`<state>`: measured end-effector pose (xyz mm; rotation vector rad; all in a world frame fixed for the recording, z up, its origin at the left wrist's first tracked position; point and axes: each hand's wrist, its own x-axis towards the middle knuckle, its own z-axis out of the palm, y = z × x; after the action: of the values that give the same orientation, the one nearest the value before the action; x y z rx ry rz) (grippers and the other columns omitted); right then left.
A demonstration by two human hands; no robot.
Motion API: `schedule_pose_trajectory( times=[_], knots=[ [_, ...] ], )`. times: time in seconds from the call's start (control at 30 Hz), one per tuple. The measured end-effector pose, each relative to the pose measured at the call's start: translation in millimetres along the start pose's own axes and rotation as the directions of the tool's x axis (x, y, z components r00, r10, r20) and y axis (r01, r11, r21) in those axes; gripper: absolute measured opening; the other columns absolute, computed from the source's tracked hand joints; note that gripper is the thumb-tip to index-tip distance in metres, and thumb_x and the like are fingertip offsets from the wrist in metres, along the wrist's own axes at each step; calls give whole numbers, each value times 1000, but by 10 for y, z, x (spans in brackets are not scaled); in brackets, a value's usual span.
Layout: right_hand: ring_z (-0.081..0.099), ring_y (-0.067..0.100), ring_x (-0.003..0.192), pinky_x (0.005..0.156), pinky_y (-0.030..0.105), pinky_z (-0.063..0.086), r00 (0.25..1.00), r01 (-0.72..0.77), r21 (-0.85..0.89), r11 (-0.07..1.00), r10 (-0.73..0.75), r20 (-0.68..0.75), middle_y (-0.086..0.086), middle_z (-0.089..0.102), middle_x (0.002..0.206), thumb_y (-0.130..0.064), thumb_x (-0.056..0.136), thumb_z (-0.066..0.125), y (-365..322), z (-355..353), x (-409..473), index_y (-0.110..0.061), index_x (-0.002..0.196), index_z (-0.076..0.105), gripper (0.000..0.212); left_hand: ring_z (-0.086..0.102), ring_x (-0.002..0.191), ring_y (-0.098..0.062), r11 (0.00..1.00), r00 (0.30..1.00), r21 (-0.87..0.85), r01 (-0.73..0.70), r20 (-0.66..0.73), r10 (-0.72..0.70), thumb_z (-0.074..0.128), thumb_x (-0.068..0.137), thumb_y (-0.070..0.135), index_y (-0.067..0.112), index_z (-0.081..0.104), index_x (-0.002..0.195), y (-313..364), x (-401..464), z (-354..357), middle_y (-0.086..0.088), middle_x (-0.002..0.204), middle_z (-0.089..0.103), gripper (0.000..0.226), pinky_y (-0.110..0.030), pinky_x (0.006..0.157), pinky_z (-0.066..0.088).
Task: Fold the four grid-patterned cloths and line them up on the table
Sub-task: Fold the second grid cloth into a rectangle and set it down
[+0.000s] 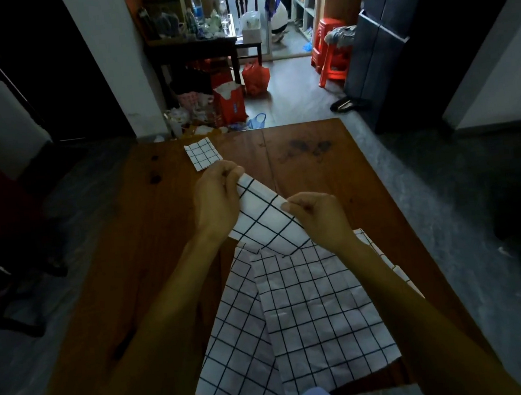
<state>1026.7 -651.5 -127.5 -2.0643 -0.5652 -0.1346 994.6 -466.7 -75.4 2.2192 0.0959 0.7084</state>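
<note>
Progress looks like about a quarter: one folded cloth [202,154] lies on the surface [312,161] just beyond the left hand [218,201], while both it and the right hand [317,216] pinch the top edge of a second, partly folded cloth [264,219] held between them. Two flat cloths [310,312] overlap beneath the forearms, still unfolded; nothing blocks the far surface, I judge.

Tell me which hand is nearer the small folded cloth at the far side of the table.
Left. The left hand is just below the folded cloth, nearly touching it. The right hand is farther away, toward the near right.
</note>
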Motion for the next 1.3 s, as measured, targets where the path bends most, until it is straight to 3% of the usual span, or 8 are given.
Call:
schedule_pose_trajectory(
  times=[0.27,0.33,0.47,0.6,0.8,0.93,1.07,1.3],
  knots=[
    [51,-2,55,54,18,43,985,-109,-155,982,127,113,-14,56,60,-34,89,63,62,-36,-101,-26,66,63,24,58,83,-12,1000,1000,-28,8,-2,-8,50,97,20,19,60,88,-176,45,-93,3,86,62,13,-23,72,45],
    [57,2,64,60,23,48,977,-114,-231,966,151,148,-11,62,70,-41,89,62,-8,-12,-104,-19,74,67,27,57,81,-9,999,999,-45,-13,42,15,51,97,21,20,60,87,-208,48,-122,5,86,62,13,-16,69,42],
    [60,-7,84,68,9,47,985,-96,-1,995,95,142,-16,65,92,-31,90,63,-322,146,-50,-22,105,69,18,54,76,-1,994,980,-76,-77,180,90,53,95,17,25,57,84,-214,12,-107,9,86,58,13,-9,68,41],
    [56,-9,73,61,4,41,989,-113,-37,993,116,95,-17,61,78,-19,92,61,-437,329,-47,-26,89,66,9,55,74,6,972,962,-194,-129,215,171,57,93,14,23,55,83,-256,-66,-164,16,78,56,13,-5,65,40],
    [53,-2,61,58,14,45,955,-286,109,952,292,-47,-16,59,64,-15,93,60,-404,309,-450,-34,68,59,31,60,78,3,893,945,-395,216,315,-89,63,89,23,24,59,101,-589,-338,-85,16,86,62,13,-10,62,47],
    [46,-3,53,53,12,41,884,-402,235,885,442,-154,-16,54,55,-14,94,58,-418,183,-734,-26,64,50,33,62,77,3,772,900,-537,339,424,-100,58,92,10,19,61,101,-541,-701,119,8,89,64,13,-13,63,51],
    [43,17,56,53,28,40,819,-444,339,830,529,-222,5,48,60,-22,94,58,-429,-8,-1014,-15,63,46,34,64,100,-7,815,889,-512,271,458,-9,60,91,8,7,63,112,-383,-1066,290,-1,105,67,21,-24,83,55],
    [55,27,70,69,52,54,759,-434,448,782,585,-285,25,60,80,-30,92,60,-340,-504,-1768,-6,83,62,26,60,79,9,837,876,-476,271,483,-9,57,91,4,3,63,102,367,-1595,527,7,87,63,12,-6,69,46]
  ],
)
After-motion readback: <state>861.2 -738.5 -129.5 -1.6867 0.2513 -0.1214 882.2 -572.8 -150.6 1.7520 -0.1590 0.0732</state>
